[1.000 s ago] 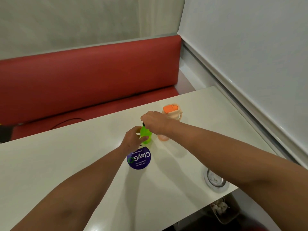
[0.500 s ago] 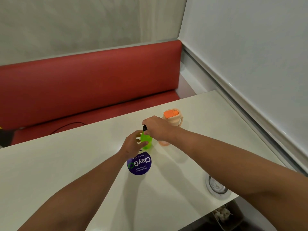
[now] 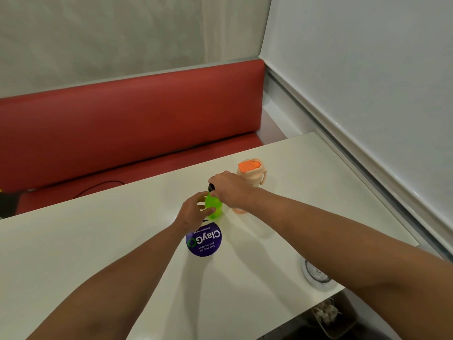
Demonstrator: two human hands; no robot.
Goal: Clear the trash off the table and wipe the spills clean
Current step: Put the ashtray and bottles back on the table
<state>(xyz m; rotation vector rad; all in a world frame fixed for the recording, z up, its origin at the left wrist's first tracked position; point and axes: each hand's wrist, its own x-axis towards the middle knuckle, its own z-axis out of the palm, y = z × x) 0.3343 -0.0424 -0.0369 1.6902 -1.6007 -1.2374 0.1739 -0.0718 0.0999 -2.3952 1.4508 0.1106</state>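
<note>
A small bright green bottle (image 3: pixel 213 207) with a black top stands upright on the white table (image 3: pixel 98 241). My left hand (image 3: pixel 193 212) grips its body from the left. My right hand (image 3: pixel 229 188) is curled round its black top from above and from the right. A round purple "ClayGo" sticker (image 3: pixel 204 239) lies flat on the table just in front of the bottle.
A peach bottle (image 3: pixel 252 171) with an orange lid stands right behind my right hand. A round metal-and-white fitting (image 3: pixel 316 274) sits in the table near its right front edge. Below that edge a bin (image 3: pixel 331 315) holds crumpled paper. A red bench (image 3: pixel 127 123) runs behind the table.
Both hands stay on the green bottle in the same grip. The view has tilted up a little, so everything sits slightly lower in the picture.
</note>
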